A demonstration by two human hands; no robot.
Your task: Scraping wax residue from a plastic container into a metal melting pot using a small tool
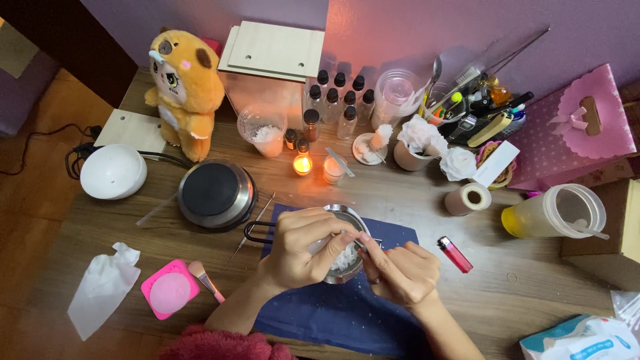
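Fingers [333,235] of the left hand [303,247] are curled over the small metal pot [343,263] of white flakes on the blue mat [313,313]. Just right of the pot, the right hand [400,273] pinches something small, seemingly being placed. Steady lowering is called for.

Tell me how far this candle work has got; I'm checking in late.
Done: one small candle is lit, and a small glass beside it looks filled. In hand: the left hand and right hand work over a metal pot holding white flakes. Left: flakes look unmelted; the hot plate stands bare.
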